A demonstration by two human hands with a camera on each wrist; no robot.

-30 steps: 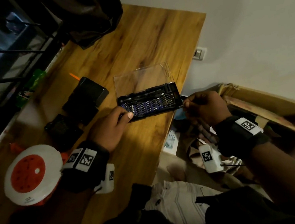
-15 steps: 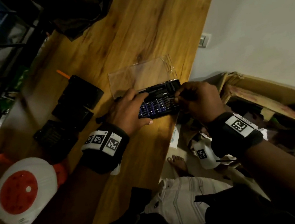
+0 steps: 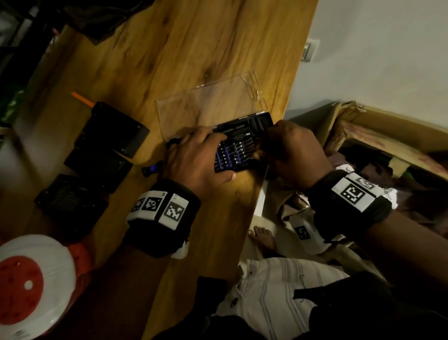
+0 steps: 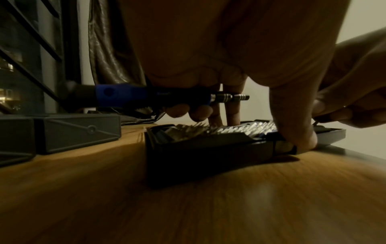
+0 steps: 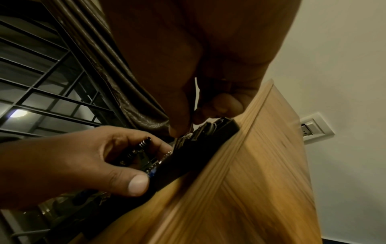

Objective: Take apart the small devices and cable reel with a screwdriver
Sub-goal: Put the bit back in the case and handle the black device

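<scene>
A black bit case [image 3: 243,129] lies open on the wooden table [image 3: 199,43], its clear lid [image 3: 208,105] folded back. My left hand [image 3: 201,158] curls its fingers round a blue-handled screwdriver [image 4: 129,97], whose metal tip has no bit in it. The same hand's thumb [image 4: 296,132] presses on the case's near edge [image 4: 198,148]. My right hand [image 5: 188,127] pinches a thin metal bit [image 5: 191,122] over the right end of the case [image 5: 200,158]. A white and red cable reel [image 3: 17,288] sits at the near left, two black devices [image 3: 109,137] [image 3: 68,197] left of the case.
The case lies close to the table's right edge [image 3: 280,147]. Beyond that edge an open cardboard box [image 3: 384,132] full of things stands on the floor. A dark curtain [image 3: 108,10] hangs over the far left corner. An orange stick [image 3: 82,99] lies behind the black devices.
My left hand has moved from the case's left end onto the case, thumb on its near edge. My right hand has come in over the case's right end.
</scene>
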